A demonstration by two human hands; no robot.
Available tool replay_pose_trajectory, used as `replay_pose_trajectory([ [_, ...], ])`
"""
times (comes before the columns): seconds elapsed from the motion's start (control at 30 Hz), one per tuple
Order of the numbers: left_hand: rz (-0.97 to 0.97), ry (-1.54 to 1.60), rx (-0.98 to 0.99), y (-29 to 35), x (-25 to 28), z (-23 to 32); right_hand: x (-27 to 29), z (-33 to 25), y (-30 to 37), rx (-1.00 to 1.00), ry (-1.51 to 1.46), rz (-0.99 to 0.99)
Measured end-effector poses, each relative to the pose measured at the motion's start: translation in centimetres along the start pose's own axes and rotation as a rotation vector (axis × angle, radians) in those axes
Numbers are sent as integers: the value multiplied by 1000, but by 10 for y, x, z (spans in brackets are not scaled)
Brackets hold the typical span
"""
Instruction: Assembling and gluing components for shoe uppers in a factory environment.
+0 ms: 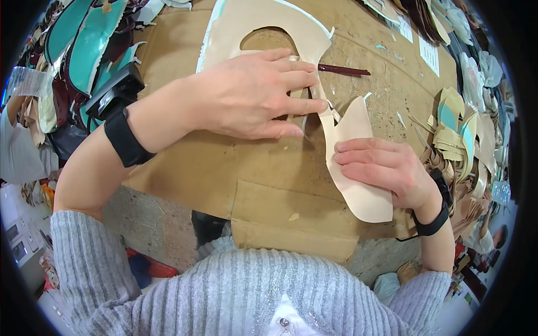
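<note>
A beige leather-like cut piece with a rounded opening and a pale edge lies across the far middle of the cardboard. My left hand rests palm down over its near part, fingers spread, fingertips at a narrow beige strip. That strip runs down to a wider beige flap at the right; some of the join lies under my fingers. On the flap are the fingers of my right hand, pressed together, its thumb hidden below. A dark red strip lies just beyond my left fingertips.
Brown cardboard covers the worktable, its near edge in front of my body. Turquoise and dark red cut pieces are heaped at the left. Bundled beige and tan pieces lie at the right. White printed papers are at the far right.
</note>
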State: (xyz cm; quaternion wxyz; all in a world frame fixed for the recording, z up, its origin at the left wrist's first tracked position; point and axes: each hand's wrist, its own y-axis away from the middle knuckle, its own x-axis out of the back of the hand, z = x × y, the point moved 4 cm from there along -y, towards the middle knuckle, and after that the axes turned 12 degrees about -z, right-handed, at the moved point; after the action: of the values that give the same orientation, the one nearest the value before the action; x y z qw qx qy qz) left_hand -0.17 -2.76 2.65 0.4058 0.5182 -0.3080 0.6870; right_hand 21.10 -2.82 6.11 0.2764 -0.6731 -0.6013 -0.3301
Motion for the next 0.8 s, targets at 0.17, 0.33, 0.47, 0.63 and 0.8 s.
replay_pose_trajectory([
  [0.17,-7,-102,13,-1,-1,4,6,4,0,11,-95,49],
  [0.33,-11,17,27,-1,-6,4,1,6,-2,1,-88,28],
  [0.47,40,22,2,1,-6,6,1,3,-2,-10,-83,1],
  [0.63,-1,-24,22,1,-6,12,0,4,-2,-23,-64,-21],
  [0.8,-10,-109,9,-1,-14,15,3,2,-4,-10,-35,-24],
])
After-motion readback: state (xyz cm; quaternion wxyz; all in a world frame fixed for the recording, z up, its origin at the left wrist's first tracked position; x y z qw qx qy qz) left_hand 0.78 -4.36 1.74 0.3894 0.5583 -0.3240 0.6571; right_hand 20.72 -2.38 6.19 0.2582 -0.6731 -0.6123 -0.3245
